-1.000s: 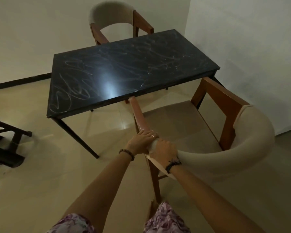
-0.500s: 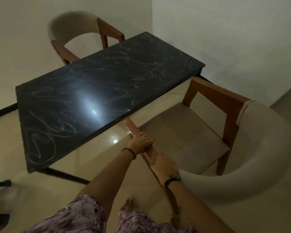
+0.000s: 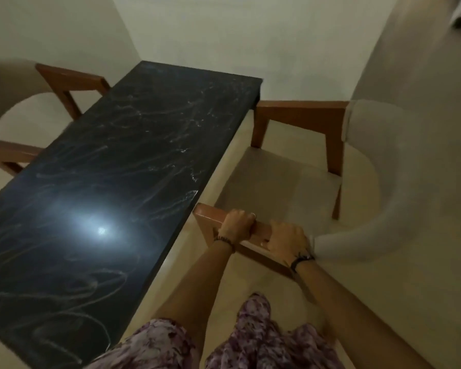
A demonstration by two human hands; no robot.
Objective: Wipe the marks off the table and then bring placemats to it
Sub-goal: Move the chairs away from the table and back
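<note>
A long black table (image 3: 123, 166) runs from the lower left to the far corner, its top covered in pale scribbled marks (image 3: 155, 121). To its right stands a wooden chair (image 3: 285, 182) with a beige seat and curved backrest. My left hand (image 3: 236, 225) grips the chair's near wooden armrest (image 3: 210, 213) close to its front end. My right hand (image 3: 286, 241) grips the same armrest further back, beside the backrest. No cloth or placemats are in view.
A second chair (image 3: 64, 81) of the same kind stands on the table's far left side. White walls (image 3: 224, 35) meet in a corner just beyond the table's far end. Pale tiled floor (image 3: 410, 288) lies open to the right.
I have stepped round to the table's short end while both hands kept hold of the armrest. The chair now sits beside the table's right long edge, and my hands are further apart.
</note>
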